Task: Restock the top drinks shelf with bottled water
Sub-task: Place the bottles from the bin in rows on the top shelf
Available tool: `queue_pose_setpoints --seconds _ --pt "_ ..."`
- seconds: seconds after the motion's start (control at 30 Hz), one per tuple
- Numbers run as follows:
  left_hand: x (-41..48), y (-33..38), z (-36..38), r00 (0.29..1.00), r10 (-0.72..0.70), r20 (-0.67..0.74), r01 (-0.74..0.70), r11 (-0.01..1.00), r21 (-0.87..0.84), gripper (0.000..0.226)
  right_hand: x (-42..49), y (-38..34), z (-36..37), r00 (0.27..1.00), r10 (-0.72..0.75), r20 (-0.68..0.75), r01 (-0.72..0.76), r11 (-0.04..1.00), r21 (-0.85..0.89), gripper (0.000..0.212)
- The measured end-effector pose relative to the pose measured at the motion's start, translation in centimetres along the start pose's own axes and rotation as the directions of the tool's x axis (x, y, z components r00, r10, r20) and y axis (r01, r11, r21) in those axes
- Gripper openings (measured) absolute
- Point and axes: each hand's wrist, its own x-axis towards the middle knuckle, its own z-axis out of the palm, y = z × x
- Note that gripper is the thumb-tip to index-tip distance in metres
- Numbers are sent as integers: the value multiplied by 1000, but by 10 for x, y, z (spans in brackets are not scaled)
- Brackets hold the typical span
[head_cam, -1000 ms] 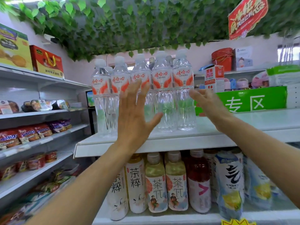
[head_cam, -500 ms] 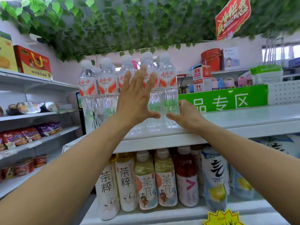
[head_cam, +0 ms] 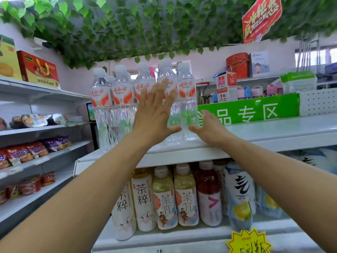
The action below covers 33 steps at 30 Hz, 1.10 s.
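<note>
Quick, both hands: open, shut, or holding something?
Left hand: open, fingers spread flat against the water bottles, holding nothing.
Right hand: open, beside the end bottle, holding nothing.

We see front row of five clear water bottles: white caps, white-and-orange labels, upright, side by side, touching, near left end of pale top shelf; more caps visible behind.

Left hand and right hand front water bottles.
</note>
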Motion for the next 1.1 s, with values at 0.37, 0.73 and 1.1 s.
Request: queue_pose_setpoints --seconds 0.37,0.73,1.1 --pt "-139 74 -24 986 -165 0 153 917 -368 44 -145 35 -42 872 -447 -200 366 866 -340 37" --pt "-313 176 26 792 -116 600 477 730 -490 35 -303 124 21 902 -292 319 374 896 -239 21" --pt "-530 261 124 227 25 974 849 484 -211 35 -462 275 175 454 185 871 175 941 -291 37"
